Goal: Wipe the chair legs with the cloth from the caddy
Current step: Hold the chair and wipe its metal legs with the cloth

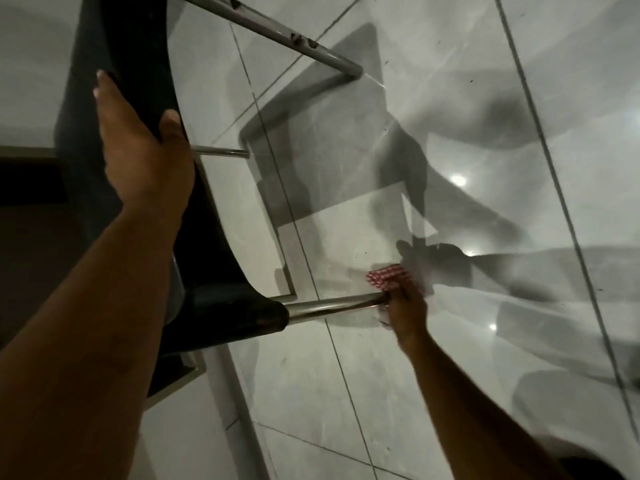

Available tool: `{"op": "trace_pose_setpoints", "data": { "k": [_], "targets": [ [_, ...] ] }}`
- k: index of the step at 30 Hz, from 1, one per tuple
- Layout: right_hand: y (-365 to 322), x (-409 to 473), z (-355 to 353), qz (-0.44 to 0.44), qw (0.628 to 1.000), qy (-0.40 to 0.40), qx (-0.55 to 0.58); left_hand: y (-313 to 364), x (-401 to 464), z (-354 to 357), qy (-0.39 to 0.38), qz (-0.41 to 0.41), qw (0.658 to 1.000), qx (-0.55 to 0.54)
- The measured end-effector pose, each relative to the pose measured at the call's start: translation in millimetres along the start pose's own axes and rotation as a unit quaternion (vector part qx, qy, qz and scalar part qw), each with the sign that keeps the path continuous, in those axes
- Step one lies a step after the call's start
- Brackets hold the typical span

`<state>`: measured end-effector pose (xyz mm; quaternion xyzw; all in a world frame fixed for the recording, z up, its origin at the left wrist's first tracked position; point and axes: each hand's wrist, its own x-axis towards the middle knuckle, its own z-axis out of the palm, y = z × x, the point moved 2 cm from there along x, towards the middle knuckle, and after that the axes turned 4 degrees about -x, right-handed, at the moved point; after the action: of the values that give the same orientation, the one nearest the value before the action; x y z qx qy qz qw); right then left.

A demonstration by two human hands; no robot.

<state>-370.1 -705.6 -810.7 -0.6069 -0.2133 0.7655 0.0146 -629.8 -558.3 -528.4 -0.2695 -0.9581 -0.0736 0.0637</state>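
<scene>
A black chair is tipped over the tiled floor, its metal legs pointing right. My left hand grips the edge of the black seat. The nearest chrome leg runs from the seat corner to the right. My right hand is closed around the far end of that leg with a red-and-white checked cloth wrapped between palm and metal. Another grey leg crosses the top, and a short one shows beside my left hand. The caddy is not in view.
Glossy grey floor tiles with dark grout lines fill the right side, with shadows of the chair frame and my arm on them. A dark piece of furniture stands at the left edge.
</scene>
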Motion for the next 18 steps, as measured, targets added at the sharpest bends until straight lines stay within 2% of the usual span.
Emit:
{"op": "trace_pose_setpoints", "data": {
  "k": [2,5,7,8,10,12,15,16,18],
  "targets": [
    [-14,-38,12,-0.008,0.999,0.010,0.044,-5,3,2,0.001,-0.008,1.000,-0.002],
    [-33,-109,43,-0.138,0.982,-0.061,0.113,-13,7,3,0.006,-0.010,1.000,-0.008],
    [-43,-141,52,-0.285,0.955,-0.069,0.042,-13,8,3,0.011,0.008,1.000,-0.008],
    [-46,-145,53,-0.368,0.928,-0.055,-0.018,-11,7,3,0.010,0.016,1.000,-0.008],
    [-48,-128,54,-0.451,0.882,-0.042,-0.128,-11,8,3,0.005,0.019,1.000,-0.013],
    [-43,-98,52,-0.430,0.877,-0.036,-0.209,-13,9,3,-0.004,0.009,1.000,-0.017],
    [-14,-50,35,-0.334,0.921,0.008,-0.199,-15,11,3,-0.012,-0.010,1.000,-0.025],
    [-1,-32,27,-0.295,0.939,0.004,-0.177,-16,12,3,-0.016,-0.013,0.999,-0.027],
    [20,4,9,-0.205,0.958,-0.061,-0.192,-19,13,4,-0.017,-0.040,0.998,-0.037]
  ]
}}
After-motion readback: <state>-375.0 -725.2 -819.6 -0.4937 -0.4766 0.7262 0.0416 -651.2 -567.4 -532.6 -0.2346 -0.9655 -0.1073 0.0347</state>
